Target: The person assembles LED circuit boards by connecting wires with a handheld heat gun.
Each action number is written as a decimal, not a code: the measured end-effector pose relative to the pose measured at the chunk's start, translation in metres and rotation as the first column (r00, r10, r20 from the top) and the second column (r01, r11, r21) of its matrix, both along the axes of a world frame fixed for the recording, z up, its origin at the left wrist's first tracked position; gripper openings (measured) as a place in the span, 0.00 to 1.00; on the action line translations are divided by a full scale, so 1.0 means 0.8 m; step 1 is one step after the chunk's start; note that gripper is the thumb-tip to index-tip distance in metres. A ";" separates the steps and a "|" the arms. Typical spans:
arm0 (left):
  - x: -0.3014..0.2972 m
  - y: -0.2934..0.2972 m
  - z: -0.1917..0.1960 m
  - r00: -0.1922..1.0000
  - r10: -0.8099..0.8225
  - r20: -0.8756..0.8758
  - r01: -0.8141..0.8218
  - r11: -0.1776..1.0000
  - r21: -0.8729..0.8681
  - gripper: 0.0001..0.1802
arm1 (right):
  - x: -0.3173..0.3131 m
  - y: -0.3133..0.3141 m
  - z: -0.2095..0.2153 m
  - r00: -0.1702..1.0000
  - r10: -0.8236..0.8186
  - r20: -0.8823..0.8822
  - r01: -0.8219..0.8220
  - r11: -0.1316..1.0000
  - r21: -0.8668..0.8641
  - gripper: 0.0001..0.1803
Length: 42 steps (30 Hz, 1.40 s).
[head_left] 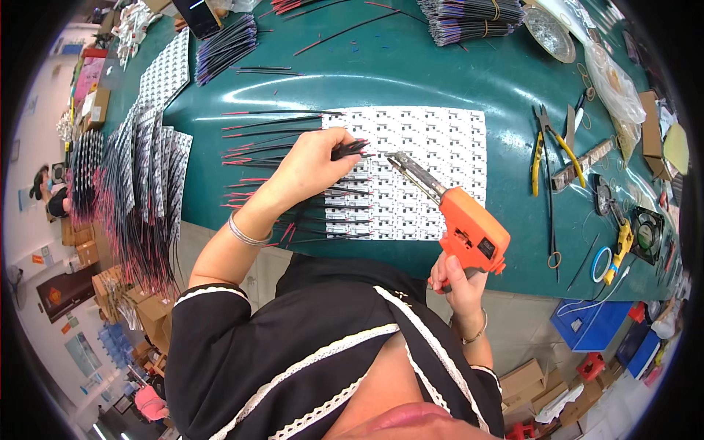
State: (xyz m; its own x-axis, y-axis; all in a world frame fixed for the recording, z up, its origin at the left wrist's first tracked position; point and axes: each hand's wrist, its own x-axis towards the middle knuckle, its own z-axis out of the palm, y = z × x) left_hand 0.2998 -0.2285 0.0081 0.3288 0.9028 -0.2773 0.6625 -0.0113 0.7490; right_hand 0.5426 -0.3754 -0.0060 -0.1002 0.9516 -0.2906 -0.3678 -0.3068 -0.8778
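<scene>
My left hand (pixel 312 165) is closed around a small bundle of black wires (pixel 347 149), their ends pointing right over a white panel of small circuit boards (pixel 429 136). In my right hand (pixel 462 282) is an orange soldering gun (pixel 473 233), gripped by its handle. Its metal tip (pixel 396 159) sits above the panel, a little right of the bundled wire ends; whether it touches the panel I cannot tell. Several black wires with red ends (pixel 253 130) lie side by side across the panel's left edge, some hidden beneath my left hand and forearm.
Finished-looking wired panels (pixel 143 169) hang over the table's left edge. Wire bundles (pixel 227 48) lie at the back left, more (pixel 477 20) at the back right beside a metal dish (pixel 548 35). Yellow-handled pliers (pixel 565 150) and a blue tape roll (pixel 601 264) rest on the right.
</scene>
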 end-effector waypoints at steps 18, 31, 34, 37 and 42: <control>0.006 -0.004 -0.011 0.995 -0.036 -0.091 0.044 0.995 0.085 0.10 | -0.010 0.008 0.003 0.990 0.056 0.128 -0.044 0.995 -0.090 0.12; 0.008 -0.001 -0.012 0.987 -0.102 -0.124 0.122 0.979 0.165 0.10 | -0.009 0.003 0.006 0.998 0.008 0.068 -0.003 0.997 -0.080 0.12; 0.004 0.005 -0.011 0.978 -0.170 -0.119 0.185 0.974 0.129 0.10 | -0.007 0.001 0.005 0.996 0.051 0.069 -0.045 0.995 -0.087 0.15; 0.006 0.008 -0.007 0.976 -0.197 -0.092 0.206 0.972 0.109 0.09 | -0.007 0.000 0.001 0.993 0.070 0.093 -0.061 0.994 -0.094 0.14; 0.006 0.006 -0.009 0.967 -0.217 -0.134 0.234 0.964 0.123 0.09 | -0.004 -0.004 -0.006 0.991 0.087 0.104 -0.078 0.993 -0.094 0.14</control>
State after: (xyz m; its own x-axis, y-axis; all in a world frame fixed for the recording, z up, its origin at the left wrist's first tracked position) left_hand 0.3050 -0.2234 0.0005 0.5007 0.8409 -0.2054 0.7144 -0.2674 0.6466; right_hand 0.5394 -0.3788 -0.0112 -0.1406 0.9109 -0.3878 -0.2424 -0.4115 -0.8786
